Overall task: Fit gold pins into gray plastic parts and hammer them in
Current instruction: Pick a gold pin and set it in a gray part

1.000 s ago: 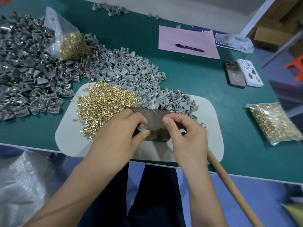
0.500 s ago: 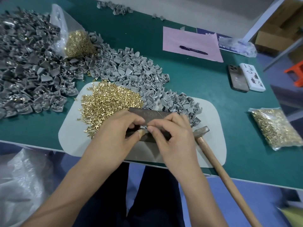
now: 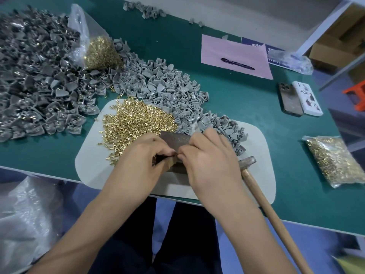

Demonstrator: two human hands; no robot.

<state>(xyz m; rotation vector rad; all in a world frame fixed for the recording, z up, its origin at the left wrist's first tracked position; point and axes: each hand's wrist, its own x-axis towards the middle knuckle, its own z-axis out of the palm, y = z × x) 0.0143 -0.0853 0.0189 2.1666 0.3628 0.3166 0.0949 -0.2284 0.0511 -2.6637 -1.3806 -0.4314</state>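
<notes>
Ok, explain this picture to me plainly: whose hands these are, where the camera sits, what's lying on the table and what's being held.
No machine here: a person's two bare hands, filmed from a camera on their head looking down. The left hand and right hand meet over a dark metal block, pinching something too small to make out. On the green table lie a loose pile of gold pins, heaps of gray plastic parts and a wooden-handled hammer, which nobody holds.

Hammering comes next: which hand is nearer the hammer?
Right. The right hand lies just beside the hammer head; the left hand is farther, across the metal block.
</notes>
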